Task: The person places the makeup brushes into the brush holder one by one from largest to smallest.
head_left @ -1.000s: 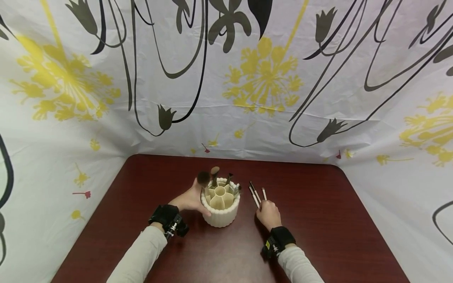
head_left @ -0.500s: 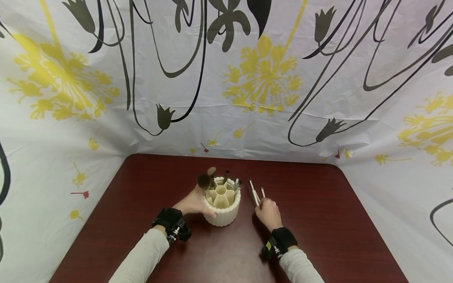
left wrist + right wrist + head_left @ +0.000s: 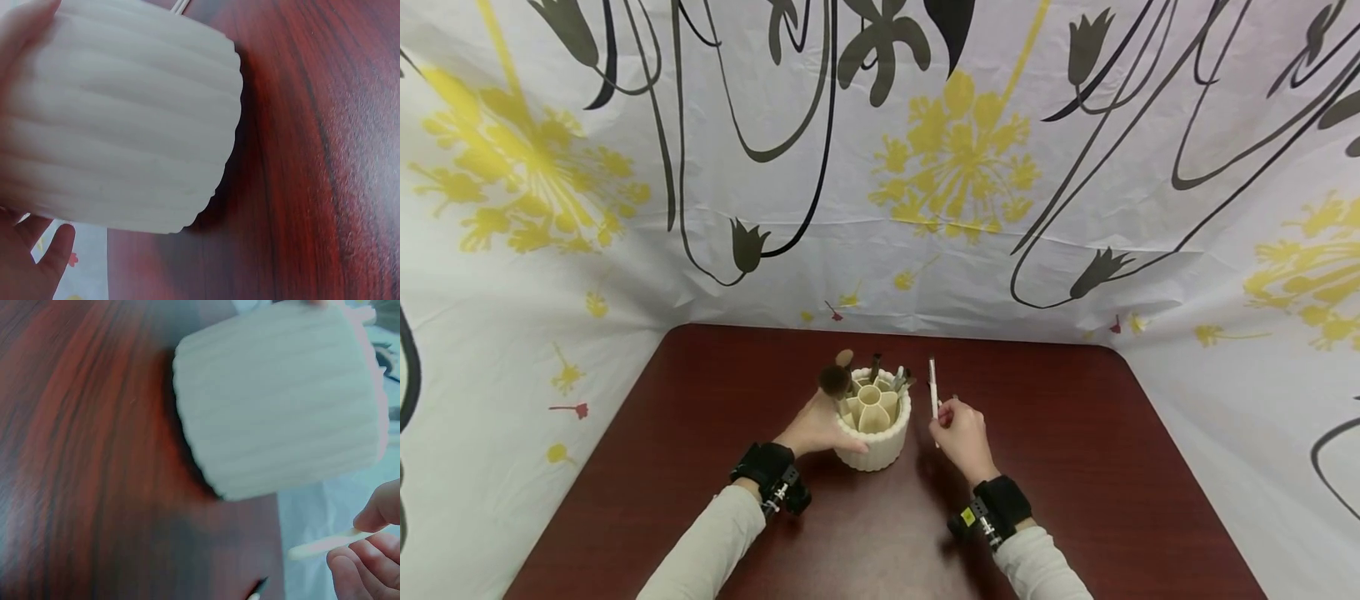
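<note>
A cream, rib-sided makeup brush holder (image 3: 874, 446) with petal-shaped compartments stands on the dark red table. My left hand (image 3: 820, 427) grips its left side, thumb toward the front. Several makeup brushes stand in its back compartments, among them a big dark fluffy brush (image 3: 834, 381). Right of the holder, my right hand (image 3: 964, 437) pinches a slim white makeup brush (image 3: 933, 387) between thumb and fingers. In the right wrist view the handle end (image 3: 312, 548) sticks out below the holder's rim. A dark-tipped brush (image 3: 257, 589) lies on the table there.
The wood-grain table (image 3: 760, 367) has rounded back corners. Behind it hangs a white cloth (image 3: 820, 192) with yellow and grey flowers. Black camera straps (image 3: 765, 467) circle both wrists. Two thin pale sticks (image 3: 179, 6) show past the holder in the left wrist view.
My right hand has risen from the brushes on the table with one white brush pinched in its fingers. My left hand and the holder have shifted slightly right and away from me.
</note>
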### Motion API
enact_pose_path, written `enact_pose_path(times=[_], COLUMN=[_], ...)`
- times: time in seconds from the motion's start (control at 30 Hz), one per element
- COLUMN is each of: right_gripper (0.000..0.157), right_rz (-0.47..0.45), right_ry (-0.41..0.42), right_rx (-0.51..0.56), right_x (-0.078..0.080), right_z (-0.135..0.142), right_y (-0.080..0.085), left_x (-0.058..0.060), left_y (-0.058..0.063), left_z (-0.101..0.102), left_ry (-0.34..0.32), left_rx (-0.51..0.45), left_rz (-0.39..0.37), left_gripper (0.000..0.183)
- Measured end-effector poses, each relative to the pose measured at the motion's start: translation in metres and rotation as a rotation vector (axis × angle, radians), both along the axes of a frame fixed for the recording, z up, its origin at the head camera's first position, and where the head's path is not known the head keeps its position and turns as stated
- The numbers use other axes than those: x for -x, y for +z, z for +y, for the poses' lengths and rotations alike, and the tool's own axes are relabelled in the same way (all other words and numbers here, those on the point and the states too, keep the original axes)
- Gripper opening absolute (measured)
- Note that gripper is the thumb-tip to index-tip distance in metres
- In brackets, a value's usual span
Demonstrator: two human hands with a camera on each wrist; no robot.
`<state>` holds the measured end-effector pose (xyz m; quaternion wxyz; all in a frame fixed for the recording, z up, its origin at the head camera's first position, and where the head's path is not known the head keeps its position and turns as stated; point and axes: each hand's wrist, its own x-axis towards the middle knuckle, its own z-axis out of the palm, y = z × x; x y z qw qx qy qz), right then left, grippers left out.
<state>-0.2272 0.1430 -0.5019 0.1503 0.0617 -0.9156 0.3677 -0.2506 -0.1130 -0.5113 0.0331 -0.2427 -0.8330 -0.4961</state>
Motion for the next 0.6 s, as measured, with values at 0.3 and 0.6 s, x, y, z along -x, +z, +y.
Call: enact_pose_path(times=[0.3,0.6], right_gripper=[0.009,0.01], right_rz=[0.051,0.141], right_ry=[0.048,0.105], right_rx=[0.047,0.042], right_x=[-0.002,0.0], right_z=[-0.01,-0.012], right_y=[0.027,0.042], left_x=[0.0,-0.007], left_y=[-0.001,0.009], left_z=[0.003,0.004], left_ry=[-0.021,-0.045], left_rx=[-0.059,-0.071], left_rz=[-0.019,0.005], left_gripper=[0.139,0.137])
